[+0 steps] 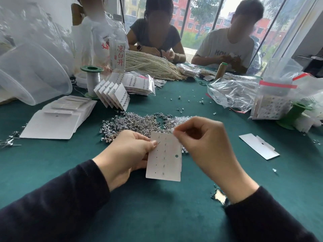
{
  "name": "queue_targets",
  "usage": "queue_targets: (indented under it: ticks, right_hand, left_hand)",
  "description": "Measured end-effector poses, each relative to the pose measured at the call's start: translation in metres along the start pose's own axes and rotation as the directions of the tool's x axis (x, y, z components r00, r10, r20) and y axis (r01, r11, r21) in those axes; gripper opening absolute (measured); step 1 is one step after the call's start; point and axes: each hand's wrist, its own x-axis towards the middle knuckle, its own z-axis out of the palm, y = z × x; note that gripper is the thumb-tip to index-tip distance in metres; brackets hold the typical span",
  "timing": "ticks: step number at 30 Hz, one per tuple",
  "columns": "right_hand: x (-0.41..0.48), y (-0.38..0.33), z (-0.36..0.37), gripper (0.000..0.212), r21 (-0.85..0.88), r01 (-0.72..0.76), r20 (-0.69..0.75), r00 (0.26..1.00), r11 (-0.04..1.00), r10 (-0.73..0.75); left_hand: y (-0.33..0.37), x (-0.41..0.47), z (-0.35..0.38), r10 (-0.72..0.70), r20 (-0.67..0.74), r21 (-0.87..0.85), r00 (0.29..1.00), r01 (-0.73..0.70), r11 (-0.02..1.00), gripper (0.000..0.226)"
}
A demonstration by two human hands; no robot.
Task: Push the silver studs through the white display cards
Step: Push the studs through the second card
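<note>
Jewellery-packing workshop: a green-clothed surface (157,215) carries a heap of silver studs (136,123), stacks of white display cards (52,126), pearl strands (150,65) and thread spools (92,81). Across it, a person in a dark top (153,37) and another in a pale T-shirt (227,48) sit working before tall windows (201,14).

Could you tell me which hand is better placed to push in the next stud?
Right, probably: the right hand pinches at the top edge of the white card, beside the stud pile, while the left hand grips its side, steadying it.

White card (164,165) w/ dot rows; silver studs (136,123); teal tbl cloth (157,206); green spool (91,68) flanges; black sleeves (52,206).
</note>
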Motion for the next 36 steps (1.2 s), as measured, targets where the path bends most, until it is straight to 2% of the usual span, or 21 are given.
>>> queue_targets:
  ticks: [2, 5, 11, 21, 33, 36]
  right_hand:
    - [-0.007, -0.006, 0.012, 0.009, -0.135, 0.113, 0.027, 0.993, 0.984, -0.111]
    - [-0.010, -0.005, 0.025, 0.006, -0.235, 0.146, 0.046, 0.989, 0.961, -0.139]
    - [-0.010, -0.002, 0.024, 0.005, -0.131, 0.104, -0.011, 0.994, 0.986, -0.106]
    - [-0.012, -0.001, 0.026, 0.006, -0.169, 0.092, 0.056, 0.995, 0.981, -0.083]
    - [-0.014, 0.001, 0.033, 0.007, -0.165, 0.037, 0.051, 0.998, 0.986, -0.029]
    - [-0.014, 0.002, 0.032, 0.009, -0.156, 0.042, 0.075, 0.997, 0.987, -0.031]
  left_hand:
    - [-0.002, 0.000, 0.002, 0.028, -0.004, 0.035, 1.000, -0.028, 0.999, 0.014]
    - [-0.002, -0.001, 0.003, 0.048, -0.009, 0.041, 0.999, -0.047, 0.998, 0.011]
    - [-0.001, -0.001, 0.004, 0.040, -0.021, 0.037, 0.999, -0.039, 0.999, 0.008]
    - [-0.002, -0.001, 0.004, 0.067, -0.003, 0.046, 0.998, -0.066, 0.997, 0.005]
    - [-0.010, 0.003, 0.005, 0.194, -0.066, 0.174, 0.979, -0.180, 0.968, 0.032]
    - [-0.011, 0.002, 0.005, 0.201, -0.064, 0.204, 0.977, -0.185, 0.961, 0.023]
